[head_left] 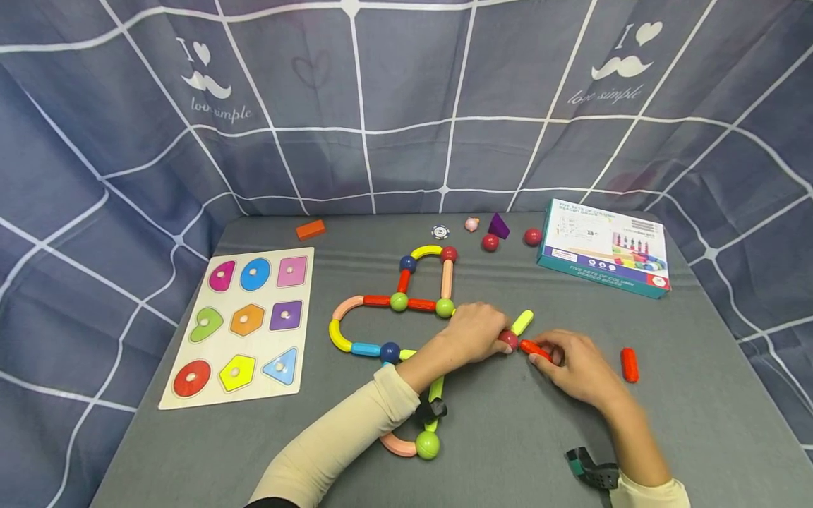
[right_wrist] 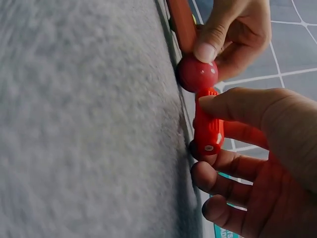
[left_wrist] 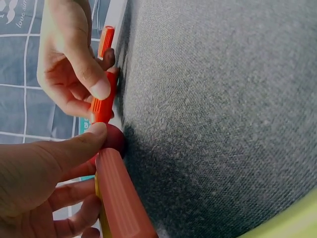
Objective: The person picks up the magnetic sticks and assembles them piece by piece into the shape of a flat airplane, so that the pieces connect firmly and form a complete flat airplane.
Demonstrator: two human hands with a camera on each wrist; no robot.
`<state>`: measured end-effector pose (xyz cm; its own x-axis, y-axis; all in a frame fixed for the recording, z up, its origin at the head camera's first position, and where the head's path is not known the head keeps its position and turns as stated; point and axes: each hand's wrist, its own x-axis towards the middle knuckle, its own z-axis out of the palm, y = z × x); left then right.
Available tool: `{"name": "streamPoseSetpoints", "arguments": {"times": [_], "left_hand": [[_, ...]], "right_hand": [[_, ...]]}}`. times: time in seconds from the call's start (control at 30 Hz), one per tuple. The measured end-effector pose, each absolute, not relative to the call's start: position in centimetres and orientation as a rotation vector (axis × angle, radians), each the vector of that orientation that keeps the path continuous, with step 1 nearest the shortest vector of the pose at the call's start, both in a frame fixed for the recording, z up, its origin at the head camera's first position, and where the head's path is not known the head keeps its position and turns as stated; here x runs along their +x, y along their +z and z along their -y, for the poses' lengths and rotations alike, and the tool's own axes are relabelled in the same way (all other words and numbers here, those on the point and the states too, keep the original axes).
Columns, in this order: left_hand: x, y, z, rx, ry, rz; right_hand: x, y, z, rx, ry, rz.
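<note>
My left hand (head_left: 473, 331) grips a red ball (head_left: 509, 339) between thumb and fingers, low over the table. My right hand (head_left: 578, 367) pinches a short red rod (head_left: 533, 348), its near end right at the ball in the right wrist view. A yellow-green rod (head_left: 523, 322) sticks out from the ball's far side. In the left wrist view, a salmon rod (left_wrist: 124, 198) meets the ball beside the thumb. Under and left of my left arm lies a joined chain of coloured rods and balls, including a green ball (head_left: 444, 307); my forearm hides part of it.
A shape puzzle board (head_left: 259, 353) lies at left. The boxed set (head_left: 603, 243) stands back right. A loose red rod (head_left: 629, 365) lies right of my right hand. Along the back are an orange block (head_left: 310, 229), a chip (head_left: 440, 232), a purple piece (head_left: 498, 226) and red balls (head_left: 490, 243).
</note>
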<state>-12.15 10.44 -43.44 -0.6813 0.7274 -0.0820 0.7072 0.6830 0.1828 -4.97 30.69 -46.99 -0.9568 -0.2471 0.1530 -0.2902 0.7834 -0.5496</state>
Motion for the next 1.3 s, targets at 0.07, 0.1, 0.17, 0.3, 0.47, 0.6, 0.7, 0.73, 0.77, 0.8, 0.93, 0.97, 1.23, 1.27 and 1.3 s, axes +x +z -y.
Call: {"name": "streamPoseSetpoints", "arguments": {"times": [0.07,0.1,0.17,0.3,0.47,0.6,0.7,0.73,0.77,0.8,0.93,0.97,1.23,1.27,1.3], "left_hand": [[-12.1,-43.5,-10.5,1.181,0.201,-2.748],[-12.1,-43.4,-10.5,1.181,0.199,-2.751],[-12.1,-43.4,-10.4,1.180,0.195,-2.754],[-12.0,-43.4,-10.4,1.186,0.207,-2.749],[-11.9,-43.2,-10.3,1.191,0.231,-2.739],[-11.9,-43.2,-10.3,1.181,0.205,-2.736],[-11.8,-43.1,-10.4,1.185,0.153,-2.738],[-11.9,-43.2,-10.5,1.186,0.142,-2.740],[-11.9,-43.2,-10.7,1.186,0.127,-2.746],[-11.9,-43.2,-10.8,1.182,0.108,-2.753],[-12.0,-43.5,-11.5,1.158,0.055,-2.775],[-12.0,-43.4,-11.6,1.152,0.040,-2.779],[-11.7,-43.3,-11.7,1.131,0.005,-2.793],[-11.7,-43.3,-11.8,1.131,0.001,-2.796],[-11.6,-43.3,-11.8,1.135,-0.003,-2.801]], "right_hand": [[-5.0,-47.0,-30.6,0.446,0.914,2.894],[-5.0,-47.0,-30.6,0.447,0.915,2.894],[-5.1,-47.0,-30.6,0.460,0.923,2.893],[-4.9,-47.0,-31.5,0.431,0.939,2.858],[-4.4,-45.9,-34.4,0.196,0.853,2.799],[-3.7,-45.2,-37.1,-0.039,0.742,2.801],[-3.2,-45.3,-38.5,-0.175,0.673,2.846],[-3.1,-45.5,-38.8,-0.204,0.659,2.864],[-3.0,-45.7,-39.0,-0.231,0.650,2.885],[-2.9,-45.9,-39.1,-0.247,0.644,2.900],[-3.2,-46.6,-39.2,-0.221,0.642,2.917],[-3.5,-46.6,-39.2,-0.205,0.644,2.918],[-10.3,-44.0,-36.5,0.023,0.728,2.887],[-11.7,-43.7,-36.0,0.064,0.728,2.872],[-13.1,-43.4,-35.5,0.106,0.718,2.860]]}}
